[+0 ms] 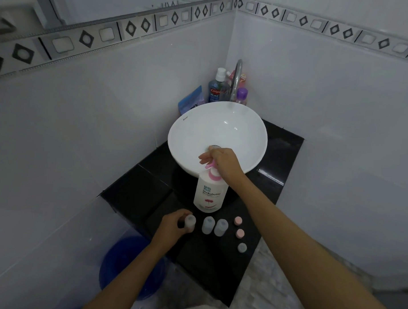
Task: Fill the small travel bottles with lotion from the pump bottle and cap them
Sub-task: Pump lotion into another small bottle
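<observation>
A white pump bottle (210, 194) with a pink pump head stands on the black counter (137, 193) in front of the basin. My right hand (223, 160) is closed on its pink pump head. Three small translucent travel bottles stand uncapped in a row below it. My left hand (172, 225) grips the leftmost travel bottle (190, 222); the middle bottle (207, 224) and the right bottle (221, 227) stand free. To their right lie two pink caps (238, 220) (240, 233) and one pale cap (242, 247).
A white bowl basin (192, 130) with a chrome tap (237, 77) fills the back of the counter. Mouthwash (216, 89), a purple bottle (241, 95) and a blue packet (192, 99) stand behind it. A blue bucket (129, 265) sits on the floor at the left. Tiled walls close in both sides.
</observation>
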